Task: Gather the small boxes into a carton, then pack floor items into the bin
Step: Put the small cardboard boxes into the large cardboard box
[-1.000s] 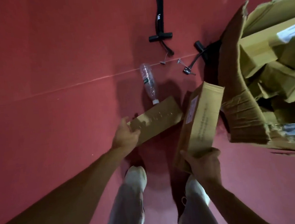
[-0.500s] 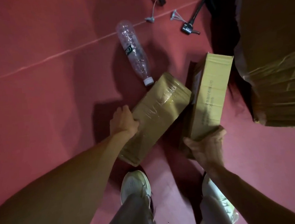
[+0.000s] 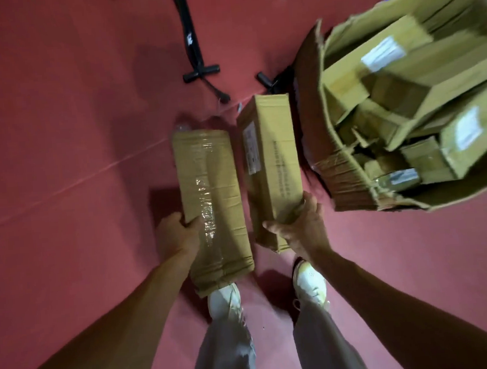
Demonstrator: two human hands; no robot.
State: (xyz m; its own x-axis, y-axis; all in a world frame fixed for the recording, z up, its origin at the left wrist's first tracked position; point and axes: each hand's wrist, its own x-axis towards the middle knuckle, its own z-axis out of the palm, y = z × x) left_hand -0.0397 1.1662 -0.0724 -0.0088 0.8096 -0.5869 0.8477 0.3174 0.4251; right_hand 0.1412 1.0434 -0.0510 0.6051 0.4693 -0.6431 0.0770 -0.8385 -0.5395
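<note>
Left hand (image 3: 177, 233) curls its fingers round the near-left edge of a tape-wrapped box (image 3: 211, 192), while the right hand (image 3: 301, 226) cups the near end of a labelled box (image 3: 272, 164), thumb and fingers spread either side of it. Both are held side by side above the red floor (image 3: 58, 140), a slim gap between them, long ends pointing away from the person. Just to the right stands the open carton (image 3: 350, 184), already crowded with small boxes (image 3: 403, 84) lying at jumbled angles. Gathering appears well under way, floor packing not yet begun: a black T-handled tool (image 3: 194, 51) and a clear bottle (image 3: 182, 127), mostly hidden behind the taped box, lie on the far floor. The next move likely calls for swinging both boxes right, over the carton's torn wall, and finding free space among the pile.
</note>
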